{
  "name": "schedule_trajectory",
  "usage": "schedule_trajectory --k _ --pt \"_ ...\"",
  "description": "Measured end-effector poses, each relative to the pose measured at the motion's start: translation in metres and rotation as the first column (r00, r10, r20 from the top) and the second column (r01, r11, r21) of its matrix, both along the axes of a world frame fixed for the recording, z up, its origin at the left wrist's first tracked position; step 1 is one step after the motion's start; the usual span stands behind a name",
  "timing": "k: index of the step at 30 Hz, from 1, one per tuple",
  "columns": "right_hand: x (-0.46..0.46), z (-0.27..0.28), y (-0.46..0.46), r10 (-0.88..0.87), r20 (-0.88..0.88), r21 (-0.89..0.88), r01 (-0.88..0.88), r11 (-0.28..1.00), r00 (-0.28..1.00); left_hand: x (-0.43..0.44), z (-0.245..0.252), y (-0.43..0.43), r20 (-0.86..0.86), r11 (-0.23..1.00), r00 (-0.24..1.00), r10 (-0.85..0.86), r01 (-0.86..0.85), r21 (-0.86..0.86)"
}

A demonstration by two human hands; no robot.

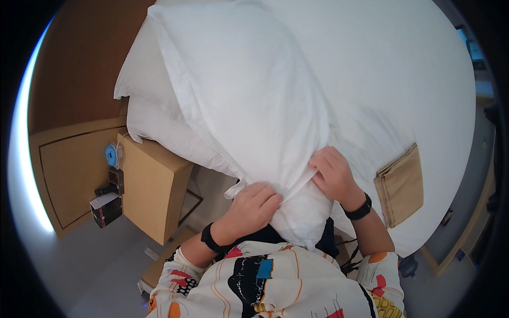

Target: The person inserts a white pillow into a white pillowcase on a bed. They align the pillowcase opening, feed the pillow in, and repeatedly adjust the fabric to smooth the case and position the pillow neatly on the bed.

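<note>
A large white pillowcase (pixel 246 87) with a pillow inside lies on the bed, its open end toward me. My left hand (pixel 256 206) grips the edge of the opening on the left. At the right side of the opening, my right hand (pixel 332 173) pinches the cloth between thumb and fingers. The end of the white pillow (pixel 304 218) sticks out of the case below my hands, against my body. Other white pillows (pixel 155 119) lie beneath it on the left.
A folded tan cloth (pixel 401 187) lies on the white bed sheet (pixel 397 71) at the right. A wooden nightstand (pixel 147 190) stands at the left, with a blue round object (pixel 111 155) and a black box (pixel 106 211) beyond it. A wooden headboard (pixel 83 67) rises at the upper left.
</note>
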State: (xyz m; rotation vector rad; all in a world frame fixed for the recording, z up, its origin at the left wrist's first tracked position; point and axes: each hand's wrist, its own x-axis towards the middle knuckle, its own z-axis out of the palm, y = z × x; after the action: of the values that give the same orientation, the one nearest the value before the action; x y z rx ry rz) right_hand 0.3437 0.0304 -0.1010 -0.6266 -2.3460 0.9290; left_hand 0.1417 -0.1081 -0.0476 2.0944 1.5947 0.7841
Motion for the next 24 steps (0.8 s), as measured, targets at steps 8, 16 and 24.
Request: schedule_trajectory --k 8,16,24 --pt "-0.013 -0.054 0.047 -0.283 0.066 0.117 0.274 0.955 0.957 0.006 -0.009 0.014 -0.093 0.988 0.985 0.148 -0.152 -0.041" --pt "0.025 -0.017 0.001 -0.112 0.061 0.038 0.109 0.993 0.992 -0.013 -0.008 -0.006 0.043 0.959 0.971 0.236 -0.226 -0.169" --pt "0.048 -0.070 0.010 -0.323 -0.069 -0.558 0.232 0.797 0.944 -0.043 -0.041 -0.019 -0.300 0.721 0.716 0.631 -0.683 -0.114"
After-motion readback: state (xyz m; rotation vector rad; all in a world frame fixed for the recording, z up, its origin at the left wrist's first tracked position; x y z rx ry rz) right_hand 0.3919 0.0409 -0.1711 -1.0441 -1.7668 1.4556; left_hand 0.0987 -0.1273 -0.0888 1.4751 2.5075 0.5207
